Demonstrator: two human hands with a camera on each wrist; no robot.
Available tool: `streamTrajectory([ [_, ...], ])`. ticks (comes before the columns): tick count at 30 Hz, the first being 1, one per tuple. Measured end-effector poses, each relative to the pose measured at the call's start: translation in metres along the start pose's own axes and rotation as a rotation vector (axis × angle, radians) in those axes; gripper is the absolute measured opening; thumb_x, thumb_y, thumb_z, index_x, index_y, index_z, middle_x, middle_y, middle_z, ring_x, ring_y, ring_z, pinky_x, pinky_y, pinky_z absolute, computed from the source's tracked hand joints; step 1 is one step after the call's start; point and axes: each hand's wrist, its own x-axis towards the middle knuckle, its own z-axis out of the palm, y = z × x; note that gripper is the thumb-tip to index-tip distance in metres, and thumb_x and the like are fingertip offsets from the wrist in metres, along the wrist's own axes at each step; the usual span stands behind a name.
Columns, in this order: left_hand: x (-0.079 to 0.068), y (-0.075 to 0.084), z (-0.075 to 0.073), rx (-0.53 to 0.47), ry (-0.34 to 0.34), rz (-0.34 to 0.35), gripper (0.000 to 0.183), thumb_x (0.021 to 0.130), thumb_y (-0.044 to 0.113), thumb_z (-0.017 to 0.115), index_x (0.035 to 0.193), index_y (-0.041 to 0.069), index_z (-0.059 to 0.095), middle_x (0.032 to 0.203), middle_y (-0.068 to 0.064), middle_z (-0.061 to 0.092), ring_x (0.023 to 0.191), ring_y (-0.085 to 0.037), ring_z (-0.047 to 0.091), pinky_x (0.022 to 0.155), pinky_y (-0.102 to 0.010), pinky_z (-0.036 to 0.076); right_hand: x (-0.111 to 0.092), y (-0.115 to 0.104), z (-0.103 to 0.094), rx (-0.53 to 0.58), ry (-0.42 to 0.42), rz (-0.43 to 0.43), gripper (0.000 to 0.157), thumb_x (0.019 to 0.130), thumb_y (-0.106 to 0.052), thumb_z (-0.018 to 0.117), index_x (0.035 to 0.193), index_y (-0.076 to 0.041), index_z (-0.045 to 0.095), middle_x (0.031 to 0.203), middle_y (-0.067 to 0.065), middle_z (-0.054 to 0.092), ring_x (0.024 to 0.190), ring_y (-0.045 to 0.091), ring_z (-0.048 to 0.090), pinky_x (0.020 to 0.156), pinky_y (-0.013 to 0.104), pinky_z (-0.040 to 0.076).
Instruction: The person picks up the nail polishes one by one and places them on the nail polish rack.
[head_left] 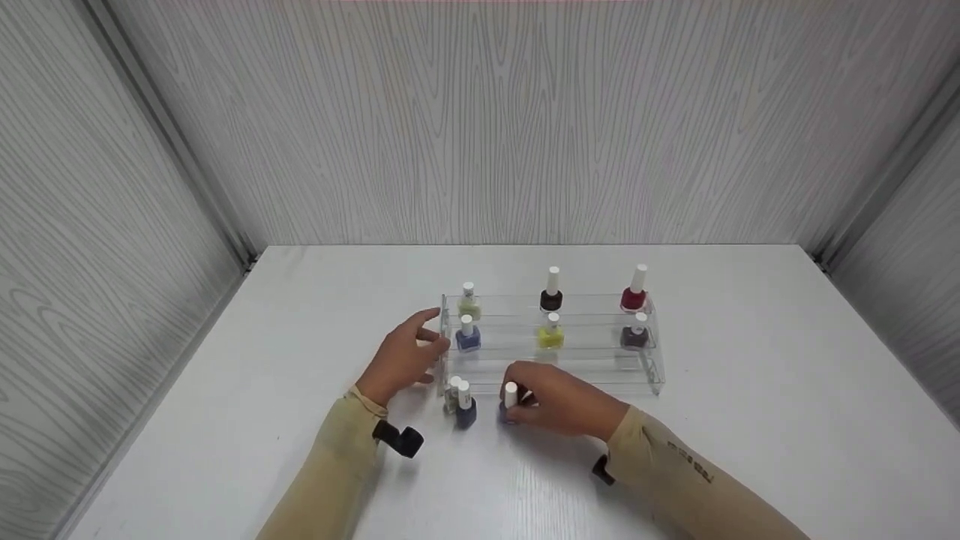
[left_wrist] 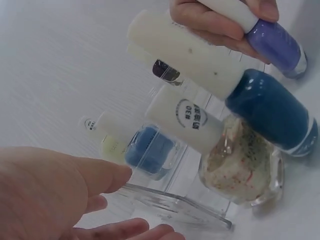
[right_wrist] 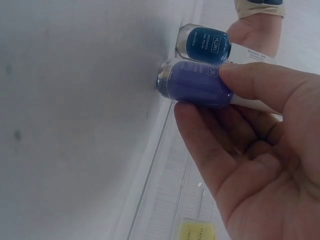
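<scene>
My right hand (head_left: 559, 403) pinches a purple nail polish bottle (right_wrist: 197, 85) with a white cap, low at the front of the clear tiered rack (head_left: 510, 365). To its left a teal nail polish bottle (left_wrist: 275, 112) stands upright on the table. Just behind that one is a speckled cream nail polish bottle (left_wrist: 240, 167), whose cap reads #30. My left hand (head_left: 401, 358) is at the rack's left end panel, fingers spread and loosely bent, holding no bottle. Whether its fingertips press the panel I cannot tell.
On the rack's top tier stand pale yellow-green (head_left: 469, 308), dark (head_left: 551, 301) and red (head_left: 634, 300) polish bottles. The tier below carries blue (head_left: 468, 341), yellow (head_left: 551, 339) and dark purple-grey (head_left: 634, 339) ones. Wood-grain panels (head_left: 495, 127) enclose the white table (head_left: 750, 360).
</scene>
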Motion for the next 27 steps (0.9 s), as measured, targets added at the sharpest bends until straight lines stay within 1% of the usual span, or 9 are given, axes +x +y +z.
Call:
streamTrajectory([
  [4,-0.0005,0.0027,0.0042,-0.001,0.041,0.021,0.058,0.102,0.019,0.065,0.157,0.02,0.045,0.131,-0.015,0.062,0.099,-0.029,0.069,0.064,-0.034,0.064,-0.0007,-0.0008,-0.0007,-0.001,-0.004,0.003,0.017,0.094,-0.009,0.077,0.1,-0.013,0.061,0.101,-0.003,0.065,0.104,0.019,0.071,0.09,0.029,0.059],
  [8,-0.001,0.0033,0.0062,-0.017,0.06,0.031,0.057,0.102,0.017,0.064,0.156,0.019,0.046,0.129,-0.015,0.062,0.099,-0.029,0.068,0.06,-0.033,0.063,-0.0009,-0.0008,-0.0005,0.01,-0.005,0.001,0.015,0.094,-0.009,0.076,0.099,-0.013,0.062,0.101,-0.003,0.065,0.105,0.019,0.071,0.09,0.029,0.059],
  [16,-0.0053,0.0068,0.0064,0.025,0.07,0.033,0.057,0.102,0.016,0.061,0.157,0.017,0.046,0.131,-0.016,0.063,0.095,-0.026,0.069,0.059,-0.03,0.063,-0.0013,-0.001,-0.001,0.006,-0.01,-0.014,0.013,0.094,-0.009,0.076,0.098,-0.011,0.064,0.1,-0.003,0.066,0.103,0.018,0.071,0.09,0.027,0.058],
  [20,-0.0044,0.0074,0.0069,0.025,0.071,0.038,0.058,0.102,0.016,0.061,0.158,0.016,0.045,0.13,-0.016,0.063,0.095,-0.027,0.069,0.059,-0.03,0.063,-0.0011,-0.0006,-0.0018,-0.008,-0.011,-0.009,0.013,0.095,-0.01,0.076,0.099,-0.012,0.064,0.101,-0.003,0.066,0.103,0.017,0.07,0.089,0.029,0.058],
  [27,-0.0043,0.0079,0.0065,0.01,0.072,0.03,0.058,0.102,0.016,0.061,0.158,0.016,0.045,0.128,-0.015,0.064,0.095,-0.027,0.068,0.059,-0.031,0.063,-0.0007,0.0019,-0.0007,0.012,-0.021,0.005,0.013,0.095,-0.01,0.076,0.099,-0.013,0.064,0.101,-0.004,0.065,0.106,0.019,0.07,0.09,0.029,0.058],
])
